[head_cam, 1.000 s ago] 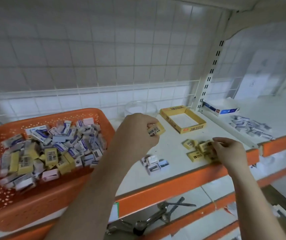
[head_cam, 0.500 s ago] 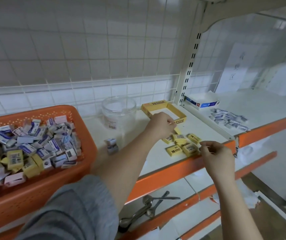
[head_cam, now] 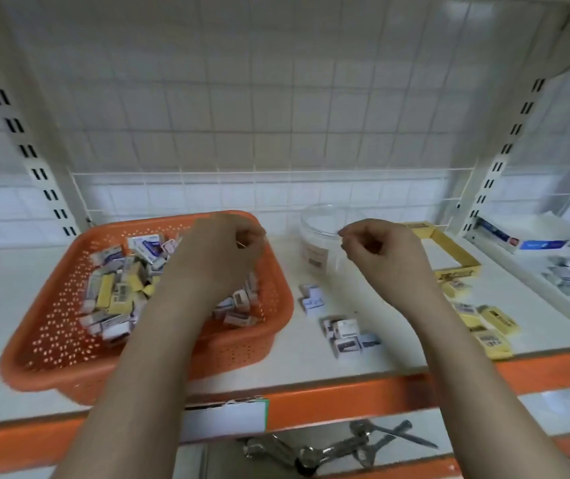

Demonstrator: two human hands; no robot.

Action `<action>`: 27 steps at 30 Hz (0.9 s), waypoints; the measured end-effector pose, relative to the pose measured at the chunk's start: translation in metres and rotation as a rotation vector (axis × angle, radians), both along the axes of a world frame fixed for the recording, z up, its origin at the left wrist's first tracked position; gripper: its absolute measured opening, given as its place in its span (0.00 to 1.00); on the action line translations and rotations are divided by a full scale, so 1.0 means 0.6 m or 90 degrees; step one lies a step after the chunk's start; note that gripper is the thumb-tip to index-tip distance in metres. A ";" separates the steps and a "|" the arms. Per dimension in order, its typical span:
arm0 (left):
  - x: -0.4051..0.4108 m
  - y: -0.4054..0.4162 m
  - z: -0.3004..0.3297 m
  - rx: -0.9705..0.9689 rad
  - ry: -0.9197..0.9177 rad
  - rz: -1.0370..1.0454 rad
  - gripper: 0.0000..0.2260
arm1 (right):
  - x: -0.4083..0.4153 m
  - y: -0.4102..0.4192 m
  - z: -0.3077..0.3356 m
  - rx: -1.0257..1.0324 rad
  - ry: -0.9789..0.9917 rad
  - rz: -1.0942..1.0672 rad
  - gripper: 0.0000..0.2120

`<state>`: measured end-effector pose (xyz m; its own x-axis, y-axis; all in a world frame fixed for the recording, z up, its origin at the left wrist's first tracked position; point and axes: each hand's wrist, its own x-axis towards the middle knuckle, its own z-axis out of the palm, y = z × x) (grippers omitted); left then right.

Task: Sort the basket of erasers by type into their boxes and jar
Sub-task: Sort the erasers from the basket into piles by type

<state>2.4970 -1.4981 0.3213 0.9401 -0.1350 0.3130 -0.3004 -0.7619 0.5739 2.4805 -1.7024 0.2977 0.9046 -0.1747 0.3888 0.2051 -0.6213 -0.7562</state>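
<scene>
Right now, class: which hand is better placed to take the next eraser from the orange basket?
Left. The left hand is over the orange basket; the right hand is beside the jar.

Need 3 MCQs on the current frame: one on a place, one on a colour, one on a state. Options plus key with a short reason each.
1. Where is the left hand?
A. over the orange basket
B. over the yellow box
C. below the shelf

2. What colour is the open box right of the clear jar?
A. green
B. yellow
C. black

3. What state is the clear jar in?
A. capped with a lid
B. tipped on its side
C. upright, no lid on it

Key: 1 A, the hand hangs above the erasers heaped in the basket. 2 B, its walls are yellow with dark print. 3 C, its round mouth faces up, uncovered, behind the right hand.
</scene>
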 end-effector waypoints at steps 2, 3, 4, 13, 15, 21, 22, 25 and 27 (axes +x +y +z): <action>-0.011 0.047 -0.009 -0.007 0.029 0.050 0.08 | 0.024 0.046 0.019 -0.080 0.032 0.117 0.07; -0.016 0.069 -0.014 -0.001 0.035 0.070 0.07 | 0.037 0.069 0.028 -0.134 0.042 0.175 0.07; -0.021 0.090 -0.019 0.016 0.040 0.088 0.07 | 0.050 0.092 0.035 -0.189 0.049 0.230 0.07; -0.064 0.194 -0.051 0.098 0.099 0.177 0.10 | 0.117 0.215 0.022 -0.941 0.193 0.358 0.25; -0.065 0.197 -0.053 0.090 0.096 0.177 0.09 | 0.122 0.221 0.014 -1.007 0.184 0.345 0.27; -0.054 0.194 -0.057 0.126 0.098 0.134 0.09 | 0.136 0.222 0.007 -1.011 0.177 0.348 0.27; -0.051 0.193 -0.055 0.138 0.100 0.121 0.10 | 0.136 0.221 0.007 -1.006 0.178 0.348 0.26; -0.040 0.185 -0.047 0.179 0.122 0.066 0.11 | 0.135 0.218 0.014 -0.999 0.183 0.364 0.23; -0.027 0.184 -0.043 0.209 0.145 0.022 0.12 | 0.140 0.215 0.023 -0.998 0.195 0.397 0.21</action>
